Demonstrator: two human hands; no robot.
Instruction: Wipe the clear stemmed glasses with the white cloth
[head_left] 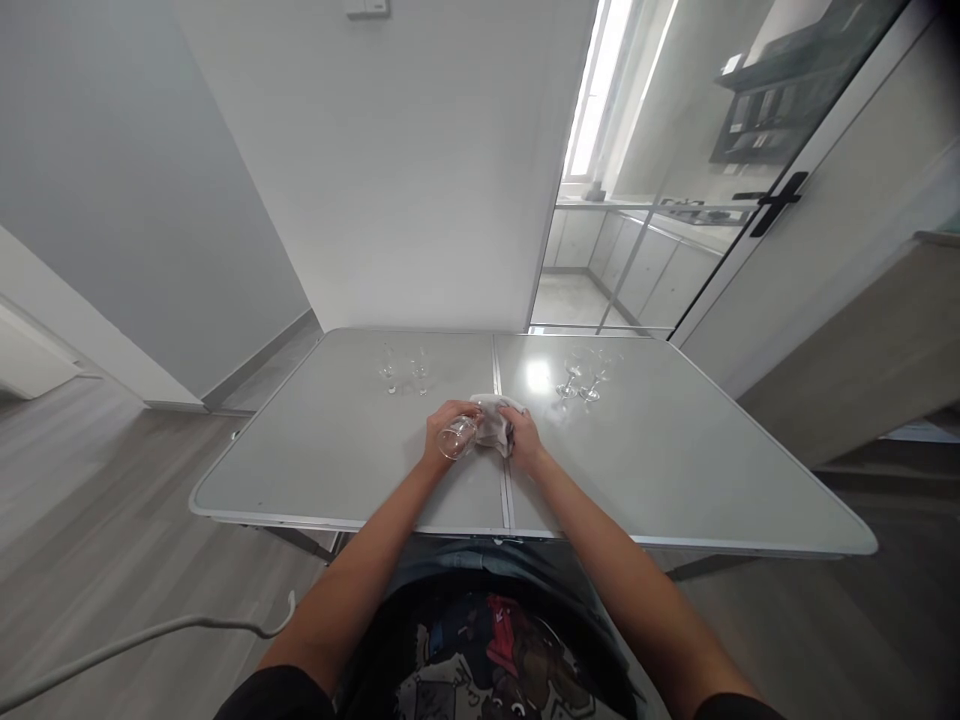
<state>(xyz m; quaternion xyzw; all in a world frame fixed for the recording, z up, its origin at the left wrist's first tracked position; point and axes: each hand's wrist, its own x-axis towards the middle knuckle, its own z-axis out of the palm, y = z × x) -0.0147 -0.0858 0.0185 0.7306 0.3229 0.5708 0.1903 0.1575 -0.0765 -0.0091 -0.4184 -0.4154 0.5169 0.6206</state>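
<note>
Near the middle of the table, my left hand (444, 425) is closed on a clear wine glass (457, 438), its bowl tilted toward me. My right hand (523, 435) grips a white cloth (492, 424), which is bunched between both hands. The cloth covers the glass's far end, so the stem and foot are hidden. Both hands are just above the table, close together.
The grey folding table (637, 480) has a metal seam (505, 500) down its middle. Two glasses (418, 370) stand at the back left and a small group of glasses (592, 375) at the back right. A white wall (420, 180) rises behind; a glass door (645, 200) is at right.
</note>
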